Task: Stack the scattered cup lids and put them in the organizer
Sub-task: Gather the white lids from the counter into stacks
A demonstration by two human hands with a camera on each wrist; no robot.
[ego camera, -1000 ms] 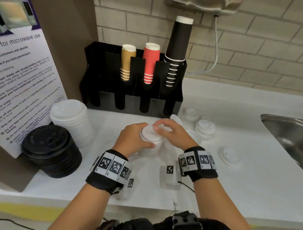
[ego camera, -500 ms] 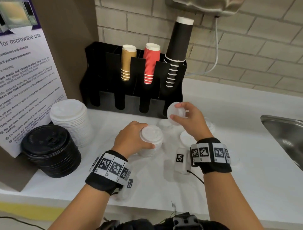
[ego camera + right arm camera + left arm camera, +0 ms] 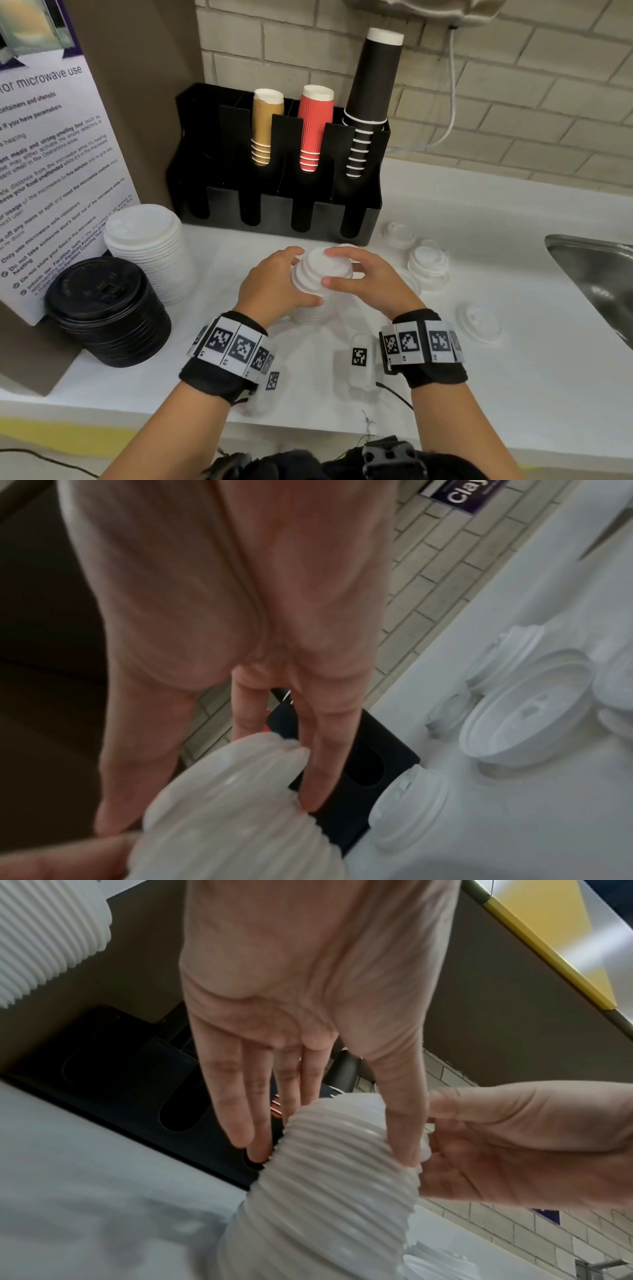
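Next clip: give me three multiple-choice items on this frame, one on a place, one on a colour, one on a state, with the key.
1. Where is the organizer?
A. against the brick wall, behind the hands
B. in the sink
C. on the floor

2. What colour is the tallest cup stack in it?
A. red
B. black
C. tan

3. What is the left hand doing?
A. resting flat on the counter
B. hanging idle
C. gripping the stack of small white lids

Key: 1 A, it stands at the counter's back; 2 B, the black cups rise above the others; 3 C, thumb and fingers wrap the stack while the right hand holds its top.
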